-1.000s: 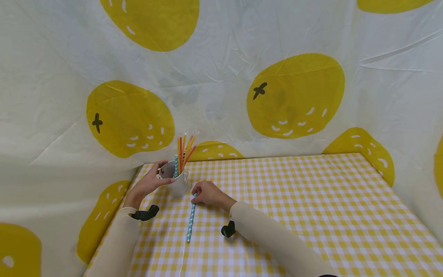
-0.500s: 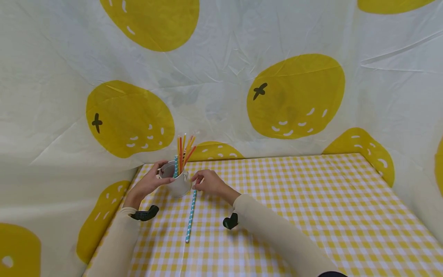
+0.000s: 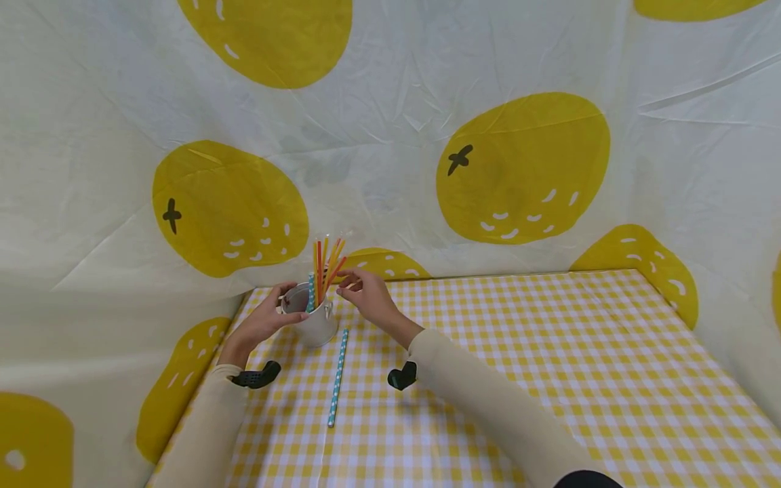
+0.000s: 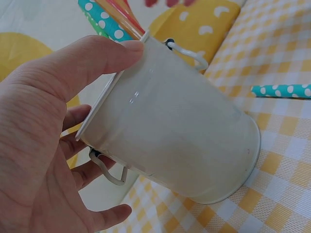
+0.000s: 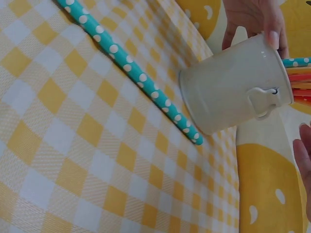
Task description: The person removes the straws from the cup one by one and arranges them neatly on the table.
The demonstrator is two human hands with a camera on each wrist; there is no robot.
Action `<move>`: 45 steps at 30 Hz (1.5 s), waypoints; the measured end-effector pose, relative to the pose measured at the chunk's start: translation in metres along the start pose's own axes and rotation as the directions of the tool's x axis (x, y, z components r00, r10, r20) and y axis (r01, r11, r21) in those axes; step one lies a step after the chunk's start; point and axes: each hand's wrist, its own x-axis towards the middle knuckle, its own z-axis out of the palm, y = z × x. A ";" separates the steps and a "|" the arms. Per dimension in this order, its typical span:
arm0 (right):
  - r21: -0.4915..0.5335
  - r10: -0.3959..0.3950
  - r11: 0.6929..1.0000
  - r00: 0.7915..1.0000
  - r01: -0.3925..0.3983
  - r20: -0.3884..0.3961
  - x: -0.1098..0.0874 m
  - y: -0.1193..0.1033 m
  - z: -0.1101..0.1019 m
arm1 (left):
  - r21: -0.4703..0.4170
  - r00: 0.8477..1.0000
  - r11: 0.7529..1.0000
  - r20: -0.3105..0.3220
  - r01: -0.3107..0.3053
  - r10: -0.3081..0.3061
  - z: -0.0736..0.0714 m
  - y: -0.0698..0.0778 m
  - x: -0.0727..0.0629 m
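Right hand [image 3: 369, 298]: raised above the checked surface [image 3: 488, 339], thumb and fingers parted, nothing seen pinched between them.
Red and orange straws [image 3: 320, 264]: at ten o'clock from the right hand, in the white pail [image 3: 318, 331], long axes steep, some leaning toward one (whether the fingertips touch them, I cannot tell); the right hand's fingertips are nearest their upper lengths.
White pail: at eight o'clock from the right hand.
Left hand [image 3: 265, 322]: at nine o'clock on the white pail, gripping its rim with the thumb on the near side.
Dotted turquoise straw [image 3: 338, 383]: flat on the checked surface, toward seven from the right hand, the nearer one; long axis almost twelve-to-six.
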 end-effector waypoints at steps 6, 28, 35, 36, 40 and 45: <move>0.024 -0.048 0.998 0.998 0.049 -0.050 0.006 -0.009 0.000 | -0.007 1.000 1.000 -0.002 -0.001 0.001 -0.001 -0.001 0.002; 0.076 -0.090 0.993 0.995 0.086 0.045 0.012 -0.019 0.004 | -0.012 1.000 1.000 0.000 0.015 -0.015 -0.001 0.001 0.001; 0.115 -0.035 0.993 0.997 0.027 0.068 0.011 -0.021 0.005 | -0.012 1.000 1.000 0.000 0.014 -0.014 -0.001 0.000 0.002; 0.119 -0.034 0.993 0.997 0.026 0.066 0.011 -0.021 0.005 | -0.012 1.000 1.000 0.000 0.013 -0.013 -0.001 -0.001 0.002; 0.126 -0.030 0.992 0.998 0.023 0.052 0.011 -0.020 0.005 | -0.012 1.000 1.000 -0.004 0.015 -0.015 -0.001 -0.002 0.003; 0.131 -0.041 0.991 0.998 0.035 0.040 0.010 -0.020 0.006 | -0.019 1.000 1.000 -0.010 0.018 -0.018 0.000 -0.001 0.002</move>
